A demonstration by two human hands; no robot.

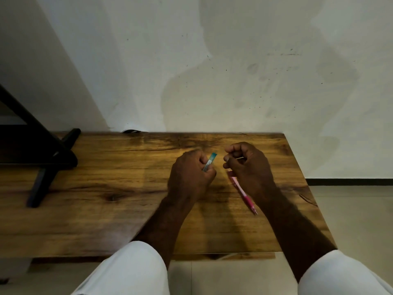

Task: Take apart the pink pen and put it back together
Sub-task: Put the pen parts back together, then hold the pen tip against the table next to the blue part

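Setting: a person sits at a wooden bench (pixel 106 209) set against a pale wall, both forearms reaching forward over it; a dark stand (pixel 42 158) occupies the far left.
Left hand (pixel 189 173): curled shut around a short teal-tipped piece (pixel 209 161), which sticks up and away out of the fist.
Teal-tipped piece: slim, translucent with a teal end — whether it belongs to the pink pen or is a separate item cannot be told from here.
Right hand (pixel 246 165): fingers (pixel 228 159) drawn in as if pinching something very small; what they hold, if anything, is too fine and blurred to name.
Pink pen (pixel 241 191): its body runs from under the right palm back towards the person, tip nearest them; it looks tucked against the heel of that hand, low over the bench, though whether it rests on the wood cannot be told.
Step in hand: judged to be mid-way — parts appear separated between the two hands, so either the last of the dismantling or the first of the refitting.
Next move calls for: bringing the two hands together, lining the loose piece up with the open end of the pink body, and keeping any small part from dropping.
Risk: a tiny part slipping from the right fingers onto the bench.
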